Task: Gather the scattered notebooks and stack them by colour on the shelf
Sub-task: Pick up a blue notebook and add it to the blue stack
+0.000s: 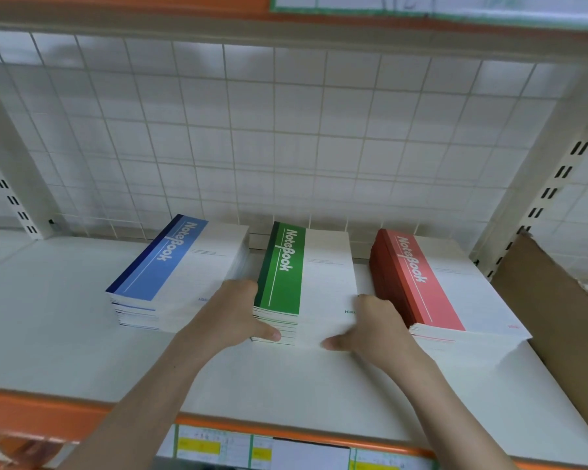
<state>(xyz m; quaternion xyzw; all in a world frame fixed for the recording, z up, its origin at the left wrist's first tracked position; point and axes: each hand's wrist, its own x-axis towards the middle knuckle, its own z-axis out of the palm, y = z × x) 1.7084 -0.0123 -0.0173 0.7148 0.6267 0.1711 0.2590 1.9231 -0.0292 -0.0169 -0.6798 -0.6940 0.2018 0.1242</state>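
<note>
- Blue notebook stack (170, 266): paper, covers smooth with slight sheen, page edges matt.
- Green notebook stack (296, 276): same smooth printed paper covers.
- Red notebook stack (431, 286): same paper, matt white page edges.
- Shelf board (286, 378): smooth, matt, cream-painted, looked like metal.
- Back grid (286, 130): thin coated wire, white, smooth.
- Slotted uprights (554, 184): painted metal, matt.
- Cardboard sheet (557, 317): brown, rough, torn edge.
- Shelf front edge (48, 415): orange, glossy.

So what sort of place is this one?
Probably a shop aisle: a metal shelf with an orange edge carrying price labels, a wire grid back, and identical notebooks in blue, green and red stacks.
</note>
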